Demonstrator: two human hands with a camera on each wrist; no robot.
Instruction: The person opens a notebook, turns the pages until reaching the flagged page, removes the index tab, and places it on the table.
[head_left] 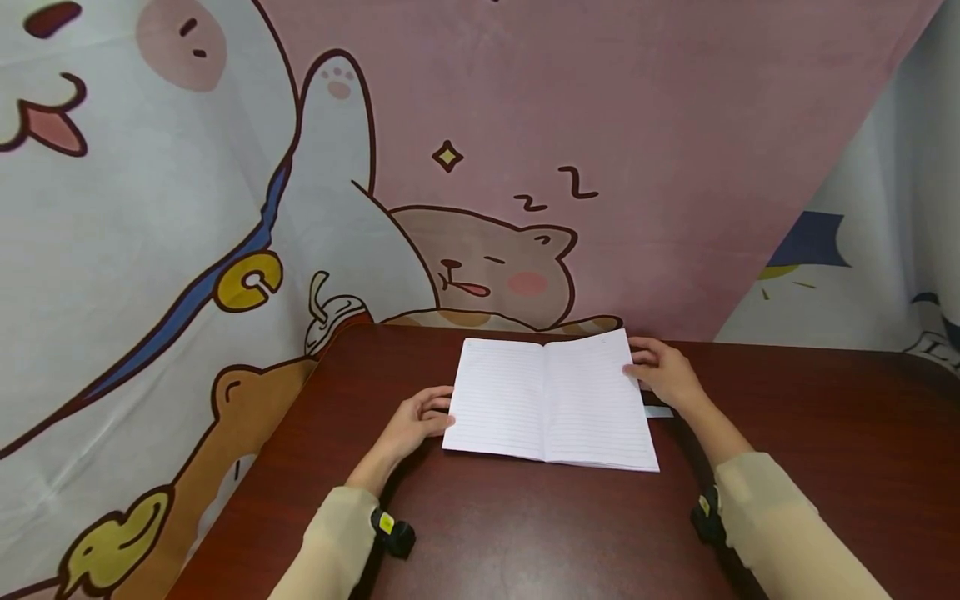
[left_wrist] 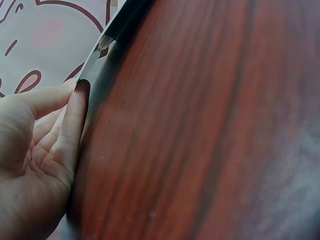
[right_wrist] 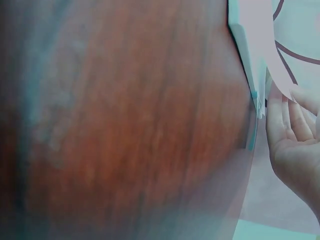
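Observation:
An open notebook point(head_left: 501, 396) with blank lined pages lies spread above the dark red-brown table. My left hand point(head_left: 411, 425) pinches its left edge between thumb and fingers; the left wrist view also shows this hand point(left_wrist: 45, 145) at the thin edge of the notebook point(left_wrist: 91, 65). On the other side, my right hand point(head_left: 667, 373) pinches the right page near its upper outer edge, and that corner curves upward. The right wrist view shows the fingers of this hand point(right_wrist: 295, 140) behind the bent page point(right_wrist: 282, 77), which stands apart from the pages below.
A pale strip point(head_left: 659, 412) pokes out from under the notebook's right side. The wooden table point(head_left: 540, 533) reaches back to a cartoon-printed cloth point(head_left: 637, 167). Black wrist cameras point(head_left: 393, 533) sit at both cuffs.

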